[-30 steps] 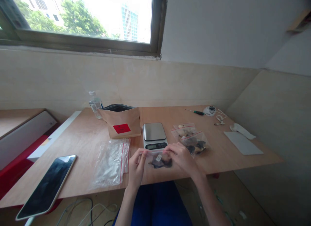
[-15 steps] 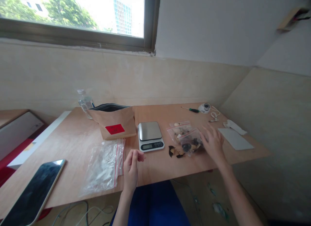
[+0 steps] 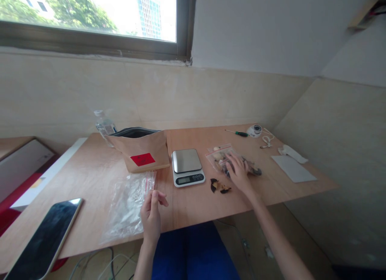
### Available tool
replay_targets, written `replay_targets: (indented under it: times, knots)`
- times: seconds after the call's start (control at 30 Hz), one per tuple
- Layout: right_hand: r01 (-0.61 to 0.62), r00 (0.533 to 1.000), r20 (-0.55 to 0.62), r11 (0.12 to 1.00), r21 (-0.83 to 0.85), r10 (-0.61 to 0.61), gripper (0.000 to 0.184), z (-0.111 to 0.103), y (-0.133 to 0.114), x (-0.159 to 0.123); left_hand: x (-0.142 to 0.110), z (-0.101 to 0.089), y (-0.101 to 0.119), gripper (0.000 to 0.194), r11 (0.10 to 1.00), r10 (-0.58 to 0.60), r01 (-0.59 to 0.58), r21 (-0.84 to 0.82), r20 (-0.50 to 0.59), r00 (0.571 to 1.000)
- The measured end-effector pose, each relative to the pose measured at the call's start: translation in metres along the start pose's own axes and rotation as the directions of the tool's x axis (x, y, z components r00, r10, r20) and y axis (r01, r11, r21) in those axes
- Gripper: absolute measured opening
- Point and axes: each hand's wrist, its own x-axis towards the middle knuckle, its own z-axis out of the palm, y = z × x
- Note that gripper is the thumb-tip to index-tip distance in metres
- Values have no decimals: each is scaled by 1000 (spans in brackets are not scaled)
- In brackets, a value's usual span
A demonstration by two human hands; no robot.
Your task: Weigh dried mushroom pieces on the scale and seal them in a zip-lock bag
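My right hand (image 3: pixel 239 172) lies over a clear zip bag of dark dried pieces (image 3: pixel 255 170), its fingers spread on the plastic. Under and behind it is another zip bag with pale round pieces (image 3: pixel 217 152). Loose dark and tan dried pieces (image 3: pixel 219 186) lie on the table just in front. My left hand (image 3: pixel 152 215) hovers at the right edge of a stack of clear, red-striped zip bags (image 3: pixel 128 207); its fingers are curled in, with nothing seen in them. A digital scale (image 3: pixel 187 161) with a bare steel plate stands between the hands.
A brown paper pouch (image 3: pixel 144 149) with a red label stands open behind the bags, a water bottle (image 3: pixel 104 123) beside it. A phone (image 3: pixel 45 240) lies at front left. A screwdriver (image 3: pixel 239 133), small white camera (image 3: pixel 255 130) and white card (image 3: pixel 293 168) are at right.
My right hand has moved left onto the zip bag of dark pieces, which now sits further back from the loose pieces. My left hand has shifted left toward the clear bags.
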Motion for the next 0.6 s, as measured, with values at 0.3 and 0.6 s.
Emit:
replay_targets:
  times: [0.3,0.6]
  knots:
    - [175,946,267,983,48,-182,38,13,-33,-65,30,8,26,34,990,142,-142,8,-4,990]
    - [110,973,163,949,297,-164,31,20,-28,-46,-5,15,24,35,996,65,-59,-66,80,995]
